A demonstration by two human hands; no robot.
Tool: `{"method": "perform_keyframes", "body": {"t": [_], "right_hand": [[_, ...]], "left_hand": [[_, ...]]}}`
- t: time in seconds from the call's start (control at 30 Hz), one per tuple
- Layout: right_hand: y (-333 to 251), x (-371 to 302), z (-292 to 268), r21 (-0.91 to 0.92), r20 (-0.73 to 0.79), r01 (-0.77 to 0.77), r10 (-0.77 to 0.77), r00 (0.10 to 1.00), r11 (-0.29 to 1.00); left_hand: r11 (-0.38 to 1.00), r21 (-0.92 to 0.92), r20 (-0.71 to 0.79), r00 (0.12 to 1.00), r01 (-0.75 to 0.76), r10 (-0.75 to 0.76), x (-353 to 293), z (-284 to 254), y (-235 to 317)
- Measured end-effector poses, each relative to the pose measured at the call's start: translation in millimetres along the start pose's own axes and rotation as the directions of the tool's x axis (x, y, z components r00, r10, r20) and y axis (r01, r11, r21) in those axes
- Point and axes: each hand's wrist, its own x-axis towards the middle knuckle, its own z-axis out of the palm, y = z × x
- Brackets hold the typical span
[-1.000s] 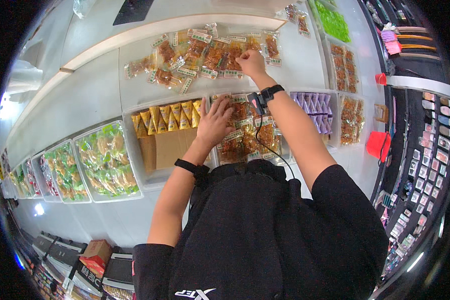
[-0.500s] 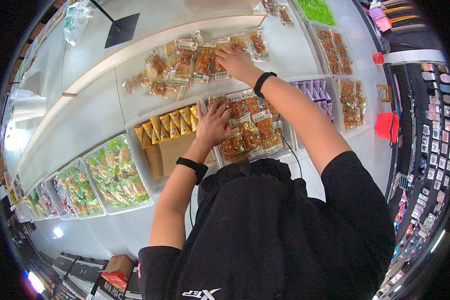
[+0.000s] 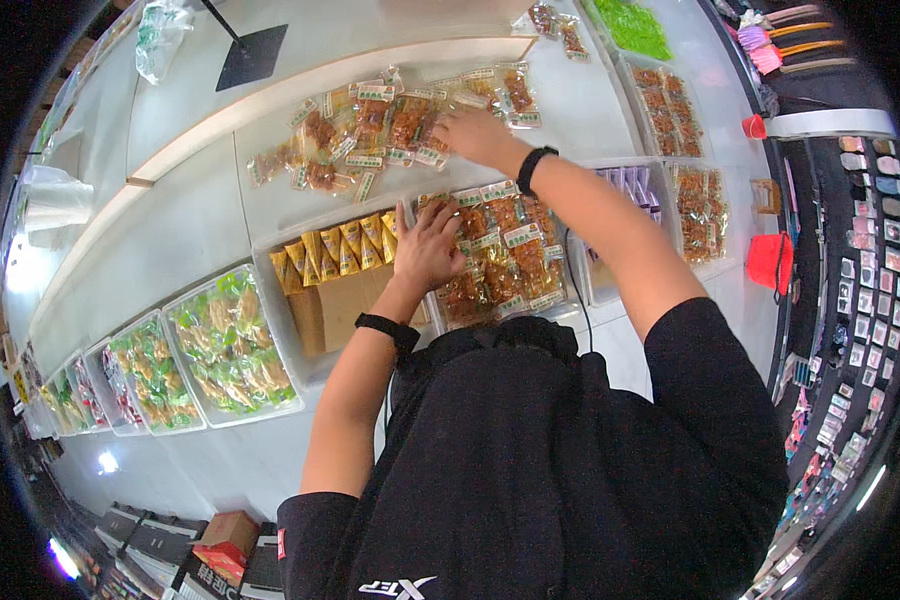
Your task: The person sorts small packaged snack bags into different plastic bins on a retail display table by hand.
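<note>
My left hand (image 3: 430, 248) lies with fingers spread on clear snack packets (image 3: 505, 250) in a translucent bin. Those packets hold reddish-brown food and carry white-and-green labels. Farther off, a loose pile of similar packets (image 3: 370, 125) is spread over the white table. Over the pile's right part, my right hand (image 3: 478, 137) has its fingers bent down and drawn together on a snack packet (image 3: 432, 156); its fingertips are partly hidden. Beside my left hand, a bin holds a row of yellow packets (image 3: 335, 250) and bare brown cardboard (image 3: 345, 310).
Bins of green-and-tan packets (image 3: 232, 345) line the left. To the right are purple packets (image 3: 630, 190), more brown snack packets (image 3: 700, 210) and a bright green bin (image 3: 630, 28). A raised pale strip (image 3: 270, 105) runs behind the pile. A black stand base (image 3: 252, 57) stands beyond it.
My right hand has drawn slightly toward me and right, its fingers going from spread over the packets to bent. My left hand has stayed nearly in place.
</note>
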Motion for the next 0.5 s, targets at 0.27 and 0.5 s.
{"method": "perform_keyframes", "body": {"t": [0.27,0.5], "right_hand": [[-85,-102,-86,0.535,-0.363,-0.262,0.499,0.787,0.803],[-106,-123,-5,0.770,-0.008,-0.378,0.599,0.801,0.515]], "left_hand": [[0.998,0.055,-0.009,1.000,-0.012,0.013,1,6,0],[0.995,0.098,-0.065,0.998,-0.018,0.025,-7,5,1]]}}
